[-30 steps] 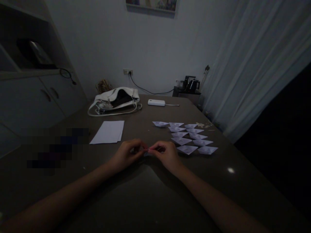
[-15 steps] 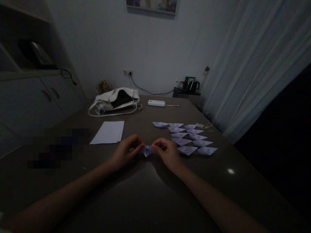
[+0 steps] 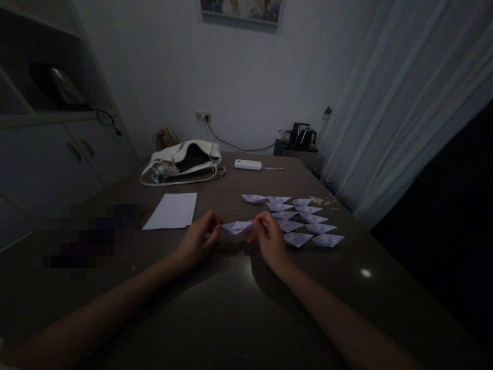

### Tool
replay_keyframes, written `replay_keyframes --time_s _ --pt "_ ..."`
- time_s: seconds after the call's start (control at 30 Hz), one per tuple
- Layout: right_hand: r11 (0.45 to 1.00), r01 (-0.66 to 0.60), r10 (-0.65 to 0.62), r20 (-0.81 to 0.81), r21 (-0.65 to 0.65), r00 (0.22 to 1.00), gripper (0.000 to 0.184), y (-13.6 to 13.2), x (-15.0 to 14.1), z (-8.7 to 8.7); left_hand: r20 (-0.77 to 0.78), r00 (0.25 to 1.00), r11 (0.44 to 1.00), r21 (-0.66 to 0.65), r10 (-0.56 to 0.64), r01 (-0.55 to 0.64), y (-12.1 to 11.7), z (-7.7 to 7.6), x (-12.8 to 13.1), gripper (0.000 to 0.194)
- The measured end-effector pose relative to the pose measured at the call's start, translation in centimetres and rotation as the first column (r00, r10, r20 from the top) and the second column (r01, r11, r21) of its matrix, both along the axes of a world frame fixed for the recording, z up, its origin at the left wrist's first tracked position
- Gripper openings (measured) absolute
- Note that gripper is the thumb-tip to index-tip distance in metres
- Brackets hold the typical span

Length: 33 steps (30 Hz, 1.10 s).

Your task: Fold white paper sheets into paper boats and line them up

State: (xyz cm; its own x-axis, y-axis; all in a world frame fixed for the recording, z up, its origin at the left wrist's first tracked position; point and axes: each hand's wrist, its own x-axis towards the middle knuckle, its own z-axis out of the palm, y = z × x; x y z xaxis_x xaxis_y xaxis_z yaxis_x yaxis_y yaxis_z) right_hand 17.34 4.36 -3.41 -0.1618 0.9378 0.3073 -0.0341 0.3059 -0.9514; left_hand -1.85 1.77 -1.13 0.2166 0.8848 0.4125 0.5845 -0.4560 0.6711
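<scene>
A folded white paper boat is stretched between my two hands, just above the dark table. My left hand pinches its left tip between thumb and fingers. At the other end, my right hand grips the right tip, and its fingers hide part of that side. Several finished paper boats sit in rough columns to the right, the closest ones right beside my right hand. A stack of white paper sheets lies beyond my left hand.
Toward the back left of the table lies a white handbag with its strap. A white device with a short cable rests at the back middle. A black kettle stands on a small stand behind the table's right corner.
My hands have moved apart and slightly up. The paper between them has opened from a compact folded piece into a wider boat shape.
</scene>
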Motion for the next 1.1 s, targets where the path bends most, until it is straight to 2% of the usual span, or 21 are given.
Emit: replay_keyframes --time_s 0.17,0.27,0.43,0.5,0.6,0.7,0.83,0.97,1.1 --pt "0.999 -0.013 0.01 -0.059 -0.048 0.998 0.014 0.1 -0.1 0.1 0.052 0.998 0.999 -0.027 -0.042 0.044 -0.3 0.2 -0.1 0.009" --pt "1.0 -0.016 0.015 0.036 0.025 0.999 0.014 -0.2 -0.1 0.3 0.014 0.995 0.995 -0.013 -0.101 0.101 -0.5 0.3 -0.2 0.008" --pt "0.99 -0.035 0.009 0.19 0.134 0.982 0.013 -0.8 -0.1 0.6 -0.152 0.959 0.969 0.018 -0.241 0.246 -0.6 0.4 -0.1 0.025" --pt "0.989 -0.036 0.007 0.203 0.14 0.979 0.013 -0.9 -0.1 0.6 -0.178 0.957 0.971 0.038 -0.228 0.238 -0.5 0.4 0.0 0.028" --pt "0.99 -0.045 0.019 0.187 0.136 0.982 0.014 -0.8 0.0 0.5 -0.173 0.969 0.977 0.089 -0.175 0.192 -0.4 0.2 0.0 0.018" --pt "0.994 -0.055 0.048 0.081 0.094 0.996 0.015 -0.5 0.0 0.4 -0.138 0.981 0.982 0.117 -0.134 0.15 -0.3 0.1 0.0 0.014" --pt "0.997 -0.064 0.063 -0.034 -0.046 0.997 0.016 -0.2 -0.3 0.4 -0.032 0.997 0.995 0.075 -0.068 0.071 -0.3 0.1 0.0 0.018" --pt "0.987 -0.094 0.081 -0.105 -0.133 0.991 0.017 -0.1 -0.4 0.3 0.133 0.988 0.997 -0.006 -0.078 0.079 -0.2 0.1 0.1 0.023" --pt "0.985 -0.101 0.087 -0.103 -0.139 0.991 0.018 -0.3 -0.4 0.5 0.217 0.974 0.996 -0.042 -0.067 0.078 -0.1 -0.1 0.1 0.021"
